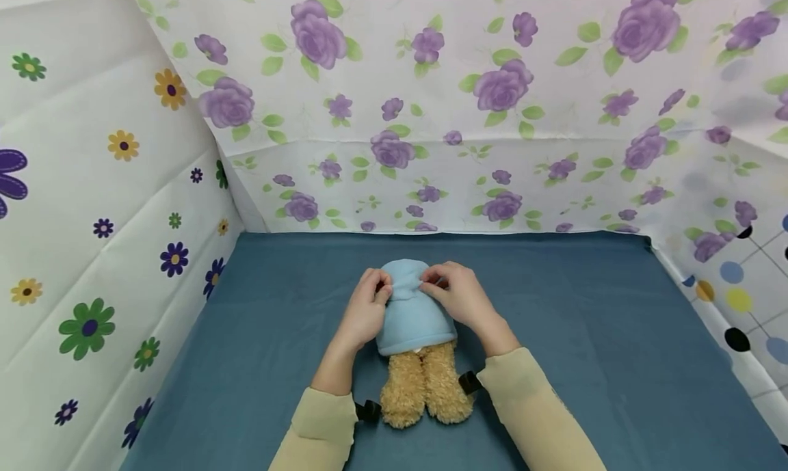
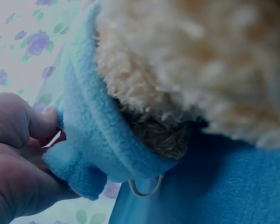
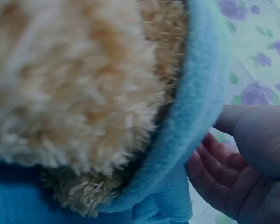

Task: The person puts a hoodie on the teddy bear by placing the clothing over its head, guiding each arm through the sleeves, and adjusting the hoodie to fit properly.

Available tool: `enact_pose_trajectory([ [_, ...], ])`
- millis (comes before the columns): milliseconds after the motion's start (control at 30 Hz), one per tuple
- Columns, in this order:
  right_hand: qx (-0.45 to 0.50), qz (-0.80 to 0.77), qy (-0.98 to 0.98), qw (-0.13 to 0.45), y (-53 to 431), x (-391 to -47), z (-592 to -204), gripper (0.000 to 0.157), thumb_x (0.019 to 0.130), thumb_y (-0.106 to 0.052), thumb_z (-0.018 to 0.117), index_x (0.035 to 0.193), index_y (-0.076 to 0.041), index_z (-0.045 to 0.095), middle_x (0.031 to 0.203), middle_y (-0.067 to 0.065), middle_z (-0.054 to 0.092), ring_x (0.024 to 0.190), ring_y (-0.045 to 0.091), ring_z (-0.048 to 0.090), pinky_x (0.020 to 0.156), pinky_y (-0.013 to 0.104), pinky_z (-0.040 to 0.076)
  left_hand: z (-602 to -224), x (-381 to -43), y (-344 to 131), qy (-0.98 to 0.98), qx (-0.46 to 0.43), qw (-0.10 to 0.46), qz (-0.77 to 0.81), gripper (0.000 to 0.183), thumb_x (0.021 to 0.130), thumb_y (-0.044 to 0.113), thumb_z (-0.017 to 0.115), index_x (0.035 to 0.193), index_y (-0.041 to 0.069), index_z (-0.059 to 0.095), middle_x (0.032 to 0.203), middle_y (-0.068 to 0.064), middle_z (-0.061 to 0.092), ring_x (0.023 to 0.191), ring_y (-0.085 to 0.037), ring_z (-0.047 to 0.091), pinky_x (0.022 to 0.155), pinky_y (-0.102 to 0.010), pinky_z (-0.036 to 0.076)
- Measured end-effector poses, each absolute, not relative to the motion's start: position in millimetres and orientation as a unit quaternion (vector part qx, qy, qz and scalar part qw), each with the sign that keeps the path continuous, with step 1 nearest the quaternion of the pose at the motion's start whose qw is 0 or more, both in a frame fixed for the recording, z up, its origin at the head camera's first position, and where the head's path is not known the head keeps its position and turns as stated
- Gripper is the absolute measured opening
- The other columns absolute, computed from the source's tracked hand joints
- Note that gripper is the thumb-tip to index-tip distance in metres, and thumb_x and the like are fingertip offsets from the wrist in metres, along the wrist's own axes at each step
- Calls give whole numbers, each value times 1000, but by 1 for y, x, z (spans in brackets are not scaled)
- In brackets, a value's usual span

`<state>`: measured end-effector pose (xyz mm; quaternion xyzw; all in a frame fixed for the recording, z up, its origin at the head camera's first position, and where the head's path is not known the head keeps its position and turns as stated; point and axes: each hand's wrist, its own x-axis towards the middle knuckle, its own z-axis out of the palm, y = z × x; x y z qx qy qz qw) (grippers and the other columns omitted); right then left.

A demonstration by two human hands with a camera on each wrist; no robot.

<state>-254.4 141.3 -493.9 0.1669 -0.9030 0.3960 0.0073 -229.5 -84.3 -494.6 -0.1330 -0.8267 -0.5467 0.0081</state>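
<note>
On the blue cloth lies a plush toy with curly golden-brown legs (image 1: 404, 389). A light blue fleece garment (image 1: 414, 324) covers its upper part, so the head and body are hidden in the head view. My left hand (image 1: 364, 310) pinches the fleece at the garment's upper left side. At the upper right side my right hand (image 1: 466, 299) pinches the fleece between thumb and fingers. In the left wrist view, a bunched blue flap (image 2: 79, 170) sits by the left fingers, and a thin pale loop (image 2: 147, 193) hangs near the hem. Brown fur (image 3: 79, 84) fills much of the right wrist view.
A dark blue cloth (image 1: 585, 334) covers the tabletop. White sheeting with purple roses (image 1: 501, 88) rises behind it. Flower-patterned sheeting (image 1: 89, 327) stands at the left, and dotted sheeting (image 1: 739, 300) at the right. Black wrist devices (image 1: 369, 411) sit close to the toy's legs.
</note>
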Motion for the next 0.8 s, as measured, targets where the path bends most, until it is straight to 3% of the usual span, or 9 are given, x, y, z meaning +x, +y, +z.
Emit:
enact_pose_trajectory([
  [267,185,405,-895,2,150,-240,-488,10,112,-22,60,109,-14,66,115,6,59,92,21,57,80,43,49,-500,-229,-83,-813,-145,-20,-564,13,115,9,48,102,6,49,102,-9,44,86,-25,45,78,-41,38],
  [367,172,411,-895,3,151,-232,-491,12,115,-22,55,110,-12,62,115,7,56,89,21,54,78,42,46,-499,-227,-81,-808,-151,-35,-568,12,113,19,58,110,9,52,105,-9,48,90,-25,47,78,-42,40],
  [533,168,412,-895,21,150,-226,-492,11,115,-21,55,110,-12,60,114,8,55,87,20,54,77,42,47,-497,-228,-76,-827,-170,-19,-535,32,104,28,75,132,19,63,107,-8,51,86,-24,48,76,-40,42],
  [600,170,418,-892,21,151,-225,-490,10,114,-18,55,108,-11,60,113,8,55,86,21,53,77,43,46,-497,-228,-75,-835,-174,-11,-522,24,104,26,76,127,20,71,107,-6,52,85,-23,49,76,-40,44],
  [700,176,426,-887,3,153,-223,-488,12,115,-16,53,105,-11,57,113,9,52,89,22,50,78,44,44,-497,-226,-73,-840,-179,-28,-511,4,105,19,71,105,18,75,110,-4,50,88,-23,51,78,-40,46],
  [800,183,436,-881,-29,155,-221,-486,14,116,-14,49,103,-10,54,113,10,49,93,24,48,80,45,41,-497,-225,-72,-840,-179,-44,-511,13,108,15,67,95,16,70,111,-4,49,89,-23,51,79,-40,45],
])
